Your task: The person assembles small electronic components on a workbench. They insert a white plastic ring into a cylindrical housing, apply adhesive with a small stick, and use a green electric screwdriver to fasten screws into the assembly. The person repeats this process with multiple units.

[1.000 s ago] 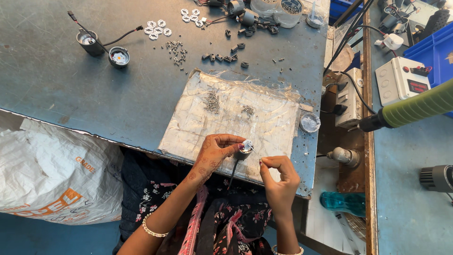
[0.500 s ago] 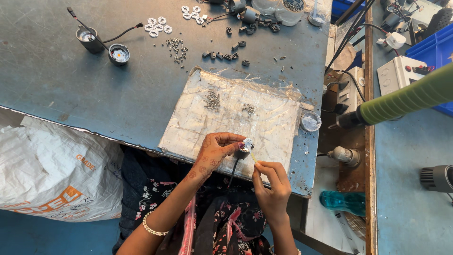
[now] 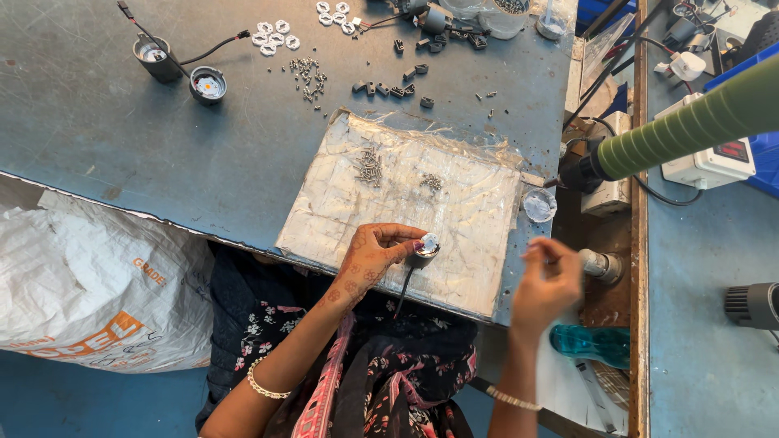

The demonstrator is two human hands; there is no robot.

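Head view: left hand (image 3: 375, 253) fingers pinch small round lamp housing (image 3: 423, 250), upright on foil-wrapped board (image 3: 454, 212), cable hanging toward body. Right hand (image 3: 548, 280), blurred, off-board right; grip cannot be told.

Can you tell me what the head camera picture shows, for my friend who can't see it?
A person's left hand holds a small round lamp part over a plastic-wrapped board on a grey workbench. The blurred right hand hovers beyond the board's right edge; piles of screws lie nearby.
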